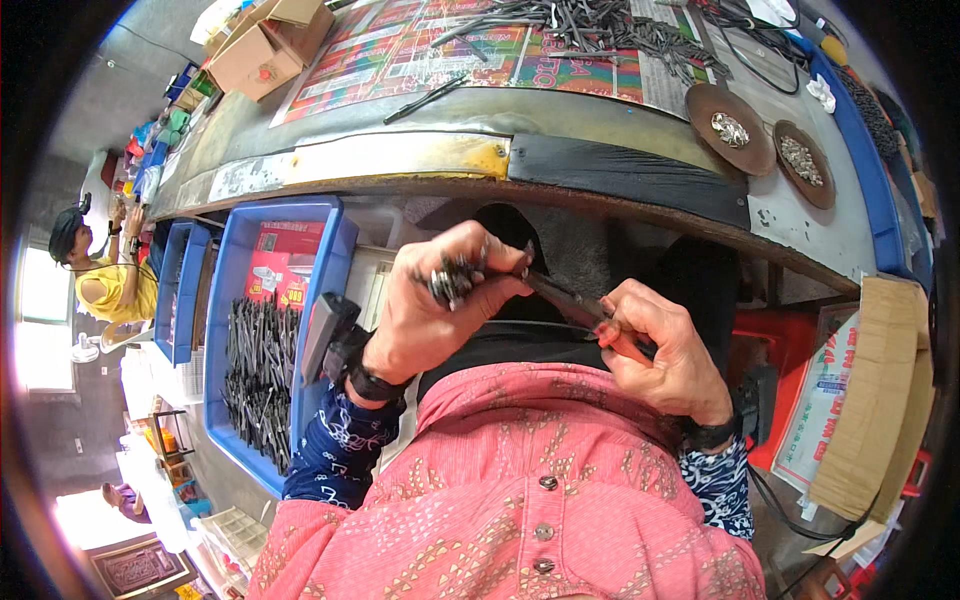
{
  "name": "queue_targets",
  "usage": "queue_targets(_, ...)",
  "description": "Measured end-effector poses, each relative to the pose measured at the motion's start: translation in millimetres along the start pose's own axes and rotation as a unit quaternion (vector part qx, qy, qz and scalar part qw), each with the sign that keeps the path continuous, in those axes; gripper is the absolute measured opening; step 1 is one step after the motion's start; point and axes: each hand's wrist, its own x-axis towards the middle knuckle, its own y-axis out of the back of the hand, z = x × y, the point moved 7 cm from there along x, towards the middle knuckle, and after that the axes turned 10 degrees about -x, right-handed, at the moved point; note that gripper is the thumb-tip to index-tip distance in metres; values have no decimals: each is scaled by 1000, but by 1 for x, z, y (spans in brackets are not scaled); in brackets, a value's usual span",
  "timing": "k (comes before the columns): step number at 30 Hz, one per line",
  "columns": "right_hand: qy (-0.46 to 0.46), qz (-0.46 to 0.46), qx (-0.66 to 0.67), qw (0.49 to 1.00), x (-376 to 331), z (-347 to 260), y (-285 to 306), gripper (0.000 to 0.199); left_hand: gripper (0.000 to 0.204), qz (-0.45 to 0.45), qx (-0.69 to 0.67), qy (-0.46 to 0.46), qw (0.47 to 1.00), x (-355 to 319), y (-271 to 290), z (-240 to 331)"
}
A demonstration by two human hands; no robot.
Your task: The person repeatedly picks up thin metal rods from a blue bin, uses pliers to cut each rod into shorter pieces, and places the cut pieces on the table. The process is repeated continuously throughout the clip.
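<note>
My left hand (420, 300) is closed around a bunch of thin black sticks (455, 281), whose ends poke out of the fist. Its thumb and forefinger pinch the tip of a dark, slim, tapering piece (560, 296). My right hand (662, 355) grips the other end of that piece, where a bit of reddish orange shows by the fingertips. The grip covers much of it, so its exact kind cannot be made out. Both hands are in front of my body, below the table edge.
On the table (440, 120) lie a heap of black sticks (600, 28), one black stick apart (427, 98), and two brown dishes (703, 108) of small metal parts. A blue bin (214, 380) of black sticks stands left, a cardboard box (262, 60) far left. A person (110, 285) in yellow sits beyond.
</note>
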Motion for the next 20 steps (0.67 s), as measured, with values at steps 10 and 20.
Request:
queue_targets(10,-101,-64,129,984,0,14,-10,17,21,-32,192,-144,970,3,2,20)
queue_targets(20,37,129,-295,946,5,-18,12,26,15,74,-354,215,907,-5,2,-34)
